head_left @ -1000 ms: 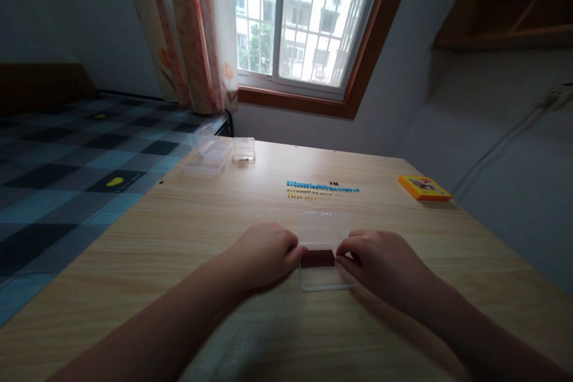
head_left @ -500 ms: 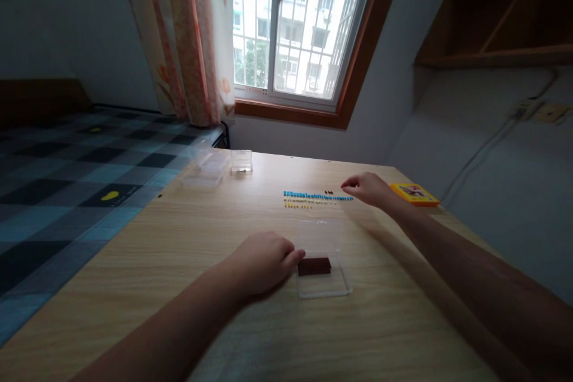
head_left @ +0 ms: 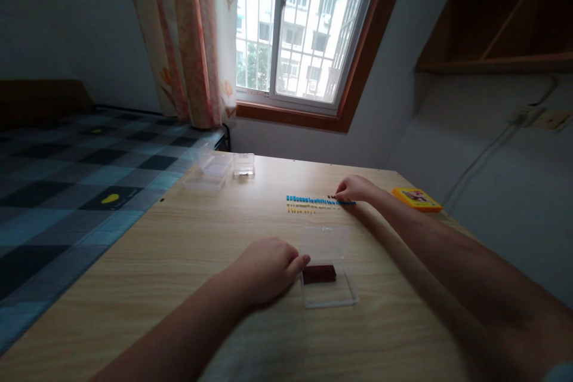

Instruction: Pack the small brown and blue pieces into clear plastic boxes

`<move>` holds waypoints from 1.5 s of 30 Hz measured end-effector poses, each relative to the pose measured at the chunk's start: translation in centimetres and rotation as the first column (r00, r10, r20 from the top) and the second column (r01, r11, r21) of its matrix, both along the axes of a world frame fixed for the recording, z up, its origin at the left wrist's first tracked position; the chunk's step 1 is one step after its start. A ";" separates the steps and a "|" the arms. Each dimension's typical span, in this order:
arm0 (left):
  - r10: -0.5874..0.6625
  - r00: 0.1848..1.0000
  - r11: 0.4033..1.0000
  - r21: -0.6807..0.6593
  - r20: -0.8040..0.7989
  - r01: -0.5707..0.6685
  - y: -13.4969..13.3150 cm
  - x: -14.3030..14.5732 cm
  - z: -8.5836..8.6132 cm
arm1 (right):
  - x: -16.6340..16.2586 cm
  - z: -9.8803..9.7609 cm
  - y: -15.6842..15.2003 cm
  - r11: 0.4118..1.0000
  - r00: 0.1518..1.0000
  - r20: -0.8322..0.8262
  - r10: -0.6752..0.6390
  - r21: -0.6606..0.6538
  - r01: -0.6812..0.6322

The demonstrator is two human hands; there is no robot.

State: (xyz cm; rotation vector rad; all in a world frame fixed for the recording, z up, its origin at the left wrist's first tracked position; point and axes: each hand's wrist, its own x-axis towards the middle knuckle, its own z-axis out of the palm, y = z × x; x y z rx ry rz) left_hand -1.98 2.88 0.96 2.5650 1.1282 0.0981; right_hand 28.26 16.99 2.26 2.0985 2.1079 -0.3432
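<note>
My left hand point(head_left: 268, 268) rests on the wooden table point(head_left: 188, 262), fingers curled, its fingertips touching the left edge of an open clear plastic case point(head_left: 329, 292). A dark brown block of small pieces point(head_left: 319, 274) lies inside the case. My right hand point(head_left: 353, 189) reaches far forward, fingers pinched at some tiny dark pieces point(head_left: 332, 197) at the right end of a row of small blue pieces point(head_left: 313, 200). A shorter row of yellow pieces point(head_left: 301, 210) lies just in front of the blue row.
Two clear plastic boxes point(head_left: 210, 168) point(head_left: 243, 164) stand at the table's far left. A yellow box point(head_left: 416, 199) lies at the far right. A bed with a checked cover point(head_left: 67, 191) is to the left; a window and curtain stand behind the table.
My right hand left the clear case, reached out to the far rows, and has now dropped onto the tiny dark pieces. My left hand stayed at the case.
</note>
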 end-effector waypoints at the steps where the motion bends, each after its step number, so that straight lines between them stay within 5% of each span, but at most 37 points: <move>1: -0.002 1.000 1.000 0.004 0.002 0.002 0.0 0.0 0.0 | -0.2 0.0 0.0 1.000 1.000 0.009 -0.005 0.003 0.005; 7: -0.001 1.000 1.000 -0.009 -0.016 0.001 -0.1 0.1 0.5 | -1.2 -0.1 -0.8 0.994 1.000 0.012 -0.020 0.103 0.019; 11: -0.004 1.000 1.000 -0.023 -0.024 0.004 -0.1 0.1 0.7 | -0.6 1.6 -3.2 0.962 0.999 -0.048 -0.008 0.272 0.021; 15: -0.007 1.000 1.000 -0.015 -0.009 0.007 0.0 0.1 0.3 | 0.2 3.9 -9.3 0.923 0.987 -0.149 0.067 0.384 -0.004; 17: -0.009 1.000 1.000 -0.005 -0.009 0.009 0.0 0.1 0.1 | -0.2 4.5 -13.3 0.904 0.929 -0.274 0.247 0.412 -0.119; 20: -0.007 1.000 1.000 0.025 -0.025 0.008 0.1 0.2 -0.1 | -2.0 4.5 -18.3 0.890 0.784 -0.433 0.445 0.309 -0.335; 23: -0.009 0.999 0.999 0.049 -0.038 0.011 0.0 0.3 -0.1 | -4.2 3.5 -20.8 0.888 0.784 -0.419 0.458 0.254 -0.382; 31: -0.016 0.999 0.998 0.054 -0.038 0.018 -0.1 0.3 0.0 | -6.5 1.5 -20.4 0.933 0.909 -0.247 0.337 0.218 -0.287; 45: -0.018 0.999 0.997 0.069 -0.034 0.020 -0.2 0.4 0.0 | -7.5 1.0 -20.0 0.956 0.945 -0.165 0.283 0.126 -0.264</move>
